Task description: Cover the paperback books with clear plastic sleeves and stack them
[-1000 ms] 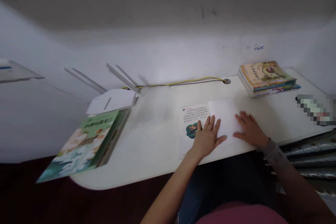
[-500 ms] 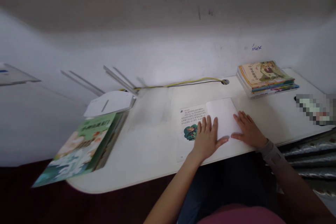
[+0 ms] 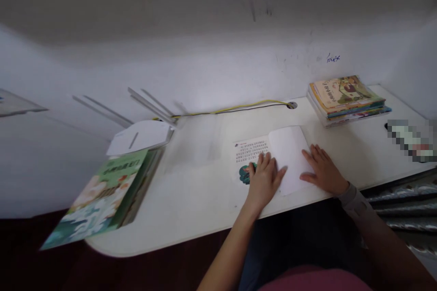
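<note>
An open booklet (image 3: 273, 154) lies on the white desk (image 3: 198, 191), its left page printed with text and a green picture, its right page blank. My left hand (image 3: 264, 179) rests flat on the left page, fingers stretched out over the picture. My right hand (image 3: 322, 170) lies flat at the right edge of the blank page, fingers spread, a grey band on the wrist. Neither hand holds anything.
A stack of picture books (image 3: 346, 100) sits at the desk's back right. A green-covered book (image 3: 102, 195) tops a pile overhanging the left edge, a white router (image 3: 139, 136) behind it. A yellow and black cable (image 3: 239, 107) runs along the wall to a desk hole.
My left hand has slid left off the blank page onto the printed page. My right hand has stayed almost in place. The view has shifted slightly.
</note>
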### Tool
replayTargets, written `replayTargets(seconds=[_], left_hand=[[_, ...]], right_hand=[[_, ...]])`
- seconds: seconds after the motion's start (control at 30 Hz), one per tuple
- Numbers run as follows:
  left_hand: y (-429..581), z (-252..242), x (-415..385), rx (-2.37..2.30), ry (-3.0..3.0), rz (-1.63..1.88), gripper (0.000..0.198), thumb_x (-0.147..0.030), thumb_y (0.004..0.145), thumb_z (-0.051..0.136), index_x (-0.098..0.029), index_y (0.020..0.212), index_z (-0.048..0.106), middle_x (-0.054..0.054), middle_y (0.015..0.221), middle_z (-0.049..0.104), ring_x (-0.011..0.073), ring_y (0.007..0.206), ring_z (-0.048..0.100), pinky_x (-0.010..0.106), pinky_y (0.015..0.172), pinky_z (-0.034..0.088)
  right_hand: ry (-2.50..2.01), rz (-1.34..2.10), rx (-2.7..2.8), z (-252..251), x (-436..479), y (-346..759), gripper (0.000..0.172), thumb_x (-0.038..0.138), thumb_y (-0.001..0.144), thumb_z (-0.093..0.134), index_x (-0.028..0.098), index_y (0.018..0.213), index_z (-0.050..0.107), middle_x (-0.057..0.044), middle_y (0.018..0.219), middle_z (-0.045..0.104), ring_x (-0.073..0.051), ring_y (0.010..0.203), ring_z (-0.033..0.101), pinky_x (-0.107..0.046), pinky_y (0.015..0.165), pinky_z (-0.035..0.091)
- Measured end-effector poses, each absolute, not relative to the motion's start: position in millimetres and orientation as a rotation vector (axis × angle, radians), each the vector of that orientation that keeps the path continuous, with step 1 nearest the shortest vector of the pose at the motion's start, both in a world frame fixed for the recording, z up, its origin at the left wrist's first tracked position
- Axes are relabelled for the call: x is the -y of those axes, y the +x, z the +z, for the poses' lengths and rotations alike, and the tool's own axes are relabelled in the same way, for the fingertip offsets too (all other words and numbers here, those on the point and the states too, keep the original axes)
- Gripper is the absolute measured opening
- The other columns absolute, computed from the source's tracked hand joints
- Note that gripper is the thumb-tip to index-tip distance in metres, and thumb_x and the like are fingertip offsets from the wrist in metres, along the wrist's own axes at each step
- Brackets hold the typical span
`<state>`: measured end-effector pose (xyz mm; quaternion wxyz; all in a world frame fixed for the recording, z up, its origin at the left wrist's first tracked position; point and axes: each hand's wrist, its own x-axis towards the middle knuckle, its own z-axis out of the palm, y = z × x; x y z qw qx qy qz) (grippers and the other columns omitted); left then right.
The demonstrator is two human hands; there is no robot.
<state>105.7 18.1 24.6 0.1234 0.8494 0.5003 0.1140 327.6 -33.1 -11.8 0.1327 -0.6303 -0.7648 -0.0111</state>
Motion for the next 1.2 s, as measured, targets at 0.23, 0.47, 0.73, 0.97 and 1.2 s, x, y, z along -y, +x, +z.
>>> replayTargets(seconds=[0.23,0.47,0.73,0.97,1.2], left_hand=[[111,22,-14,-1.517,2.532,0.228,0.058,-0.052,0.09,0.037,-0.014,0.132,0.046,0.015,0.146,0.035,0.0381,0.136,0.023,0.061,0.106,0.022],[122,23,-8,-1.61,2.645,0.137,0.062,-0.049,0.089,0.037,-0.013,0.139,0.037,0.014,0.147,0.032,0.046,0.133,0.023,0.071,0.098,0.023],[126,19,-10,-1.454,2.741,0.128,0.052,-0.045,0.091,0.034,-0.025,0.139,0.038,0.007,0.148,0.032,0.043,0.135,0.021,0.074,0.098,0.021],[132,25,-14,-1.257,2.772,0.114,0.052,-0.047,0.091,0.036,-0.027,0.138,0.039,0.006,0.145,0.038,0.0395,0.137,0.021,0.072,0.1,0.021],[145,23,-16,-1.144,2.785,0.078,0.054,-0.047,0.09,0.038,-0.025,0.14,0.036,0.006,0.147,0.035,0.035,0.138,0.02,0.07,0.103,0.019]], right_hand=[[-1.83,0.017,2.203,-6,33,328,0.08,0.064,0.083,0.043,0.012,0.143,0.03,-0.023,0.146,0.029,-0.035,0.136,0.024,-0.052,0.105,0.028],[-1.868,0.012,2.21,-3,33,325,0.076,0.061,0.079,0.054,0.02,0.141,0.036,-0.02,0.15,0.021,-0.039,0.135,0.024,-0.052,0.104,0.027],[-1.869,0.018,2.276,0,33,325,0.072,0.063,0.079,0.052,0.023,0.137,0.044,-0.018,0.149,0.026,-0.04,0.134,0.025,-0.054,0.103,0.026],[-1.857,0.022,2.306,0,33,326,0.074,0.066,0.078,0.051,0.025,0.138,0.041,-0.017,0.15,0.023,-0.04,0.135,0.024,-0.056,0.103,0.025],[-1.876,0.122,2.338,3,31,328,0.073,0.065,0.078,0.051,0.029,0.14,0.038,-0.017,0.15,0.023,-0.037,0.137,0.021,-0.055,0.104,0.023]])
